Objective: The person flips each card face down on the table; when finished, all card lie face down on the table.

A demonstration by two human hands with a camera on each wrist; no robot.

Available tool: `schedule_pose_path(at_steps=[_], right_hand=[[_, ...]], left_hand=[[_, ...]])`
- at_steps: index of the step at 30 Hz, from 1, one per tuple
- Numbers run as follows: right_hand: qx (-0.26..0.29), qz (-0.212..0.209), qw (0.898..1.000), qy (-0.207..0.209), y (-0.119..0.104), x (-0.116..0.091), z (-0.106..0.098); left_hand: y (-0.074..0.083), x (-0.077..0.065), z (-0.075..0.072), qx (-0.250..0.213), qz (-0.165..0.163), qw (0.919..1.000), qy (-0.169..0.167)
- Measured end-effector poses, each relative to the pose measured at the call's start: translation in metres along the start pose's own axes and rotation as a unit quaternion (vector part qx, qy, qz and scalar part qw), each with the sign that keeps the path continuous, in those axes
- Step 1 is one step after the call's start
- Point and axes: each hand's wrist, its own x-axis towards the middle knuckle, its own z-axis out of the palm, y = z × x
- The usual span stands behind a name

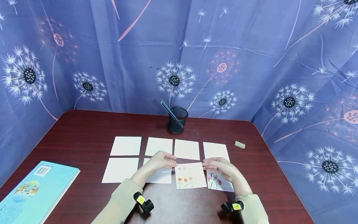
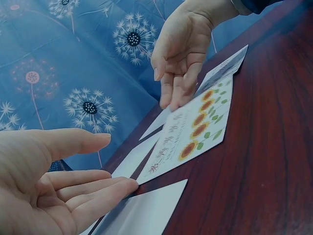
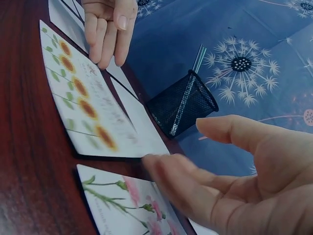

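Observation:
A card printed with sunflowers and some writing (image 1: 190, 179) lies in the front row of cards on the table. My left hand (image 1: 160, 161) is at its upper left corner, fingers extended and thumb held apart, as the left wrist view shows. At the opposite upper corner is my right hand (image 1: 222, 168), its fingers loosely straight and its thumb raised away from them. Neither hand pinches the card. Partly under the right hand lies a card with pink flowers (image 3: 146, 208). A white card (image 1: 159, 176) sits beneath the left wrist.
Several blank white cards (image 1: 126, 146) form two rows. Behind them stands a black mesh pen holder (image 1: 176, 124) with pens leaning in it. An eraser (image 1: 239, 144) lies at the right, and a light blue book (image 1: 39, 189) at the left table edge.

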Motion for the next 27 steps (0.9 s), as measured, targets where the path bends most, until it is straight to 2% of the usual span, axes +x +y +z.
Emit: schedule_pose_path(at_steps=[10, 13, 18, 21, 27], right_hand=[[0.008, -0.007, 0.999, 0.036, 0.002, 0.006, 0.006], [0.014, -0.01, 0.999, 0.039, 0.004, 0.007, 0.009], [0.031, -0.007, 0.999, 0.038, 0.009, 0.01, 0.013], [0.038, -0.009, 0.999, 0.031, 0.01, 0.012, 0.014], [0.052, -0.005, 0.998, -0.02, 0.011, 0.015, 0.019]], left_hand=[[0.003, -0.002, -0.002, 0.012, 0.006, 0.9999, -0.007], [0.001, -0.001, 0.0, 0.006, -0.002, 1.0, 0.0], [-0.002, 0.0, 0.002, 0.005, 0.001, 1.0, 0.003], [-0.003, 0.0, 0.002, 0.003, 0.001, 1.0, 0.004], [-0.002, 0.001, 0.002, 0.002, 0.0, 1.0, 0.003]])
